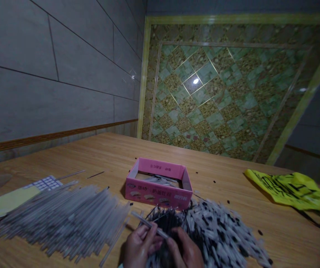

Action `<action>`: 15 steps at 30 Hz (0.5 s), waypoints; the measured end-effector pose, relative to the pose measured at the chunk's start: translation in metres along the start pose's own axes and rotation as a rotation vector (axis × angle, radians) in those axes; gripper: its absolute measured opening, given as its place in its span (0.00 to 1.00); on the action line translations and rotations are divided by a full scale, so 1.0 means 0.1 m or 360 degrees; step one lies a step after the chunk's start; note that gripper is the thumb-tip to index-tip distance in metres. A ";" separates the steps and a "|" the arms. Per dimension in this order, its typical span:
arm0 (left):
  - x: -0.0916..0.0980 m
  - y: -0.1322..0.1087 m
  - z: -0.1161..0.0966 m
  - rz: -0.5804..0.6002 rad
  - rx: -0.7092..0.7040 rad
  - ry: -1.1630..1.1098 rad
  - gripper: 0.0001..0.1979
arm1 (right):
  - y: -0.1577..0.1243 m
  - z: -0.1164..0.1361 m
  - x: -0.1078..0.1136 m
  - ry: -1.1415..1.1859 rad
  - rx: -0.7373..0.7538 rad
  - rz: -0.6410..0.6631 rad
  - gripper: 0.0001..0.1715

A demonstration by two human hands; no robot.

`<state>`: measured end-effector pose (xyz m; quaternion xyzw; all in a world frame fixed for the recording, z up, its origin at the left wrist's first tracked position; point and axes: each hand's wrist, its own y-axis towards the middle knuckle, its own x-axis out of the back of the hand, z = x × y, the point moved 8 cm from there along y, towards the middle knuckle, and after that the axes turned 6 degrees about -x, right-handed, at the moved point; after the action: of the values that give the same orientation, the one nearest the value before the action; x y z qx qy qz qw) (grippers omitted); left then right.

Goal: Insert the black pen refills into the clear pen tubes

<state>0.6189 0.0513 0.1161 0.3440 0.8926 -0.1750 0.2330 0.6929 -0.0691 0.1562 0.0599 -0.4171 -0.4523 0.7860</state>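
My left hand [140, 245] pinches a thin translucent plastic tube [156, 228] that slants from upper left down to the right. At the tube's near end, the thumb and fingers of my right hand [186, 249] close on it; whether they also hold a small part is hidden. Beneath and just beyond my hands lies a heap of thin black sticks [167, 219]. A spread of long clear tubes [73, 219] lies to the left of my left hand. Right of my right hand is a pile of short whitish pieces with black bits [218, 227].
Behind the heaps, a pink open box [157, 197] holds some whitish pieces. A yellow plastic bag [291, 190] lies at the right. Pale yellow paper and a checked sheet [47, 183] are at the left. Small black bits dot the wooden table [106, 149], which meets tiled walls.
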 end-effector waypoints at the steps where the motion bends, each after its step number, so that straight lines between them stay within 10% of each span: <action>1: 0.00 0.00 -0.01 0.0015 -0.0002 0.0018 0.19 | 0.00 0.05 0.01 -0.0044 0.0052 0.0035 0.13; 11: -0.25 -0.05 0.33 0.0615 -0.0143 0.0925 0.29 | 0.69 0.47 0.54 -0.0335 0.0076 -0.0308 0.11; 15: -0.41 -0.18 0.30 0.0893 -0.0286 0.1173 0.23 | 1.15 0.44 0.42 -0.0616 0.0094 -0.0346 0.10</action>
<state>0.6417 0.0026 0.1160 0.5897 0.7999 0.1066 -0.0322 0.7484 -0.0217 0.2644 0.0396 -0.5644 -0.5250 0.6358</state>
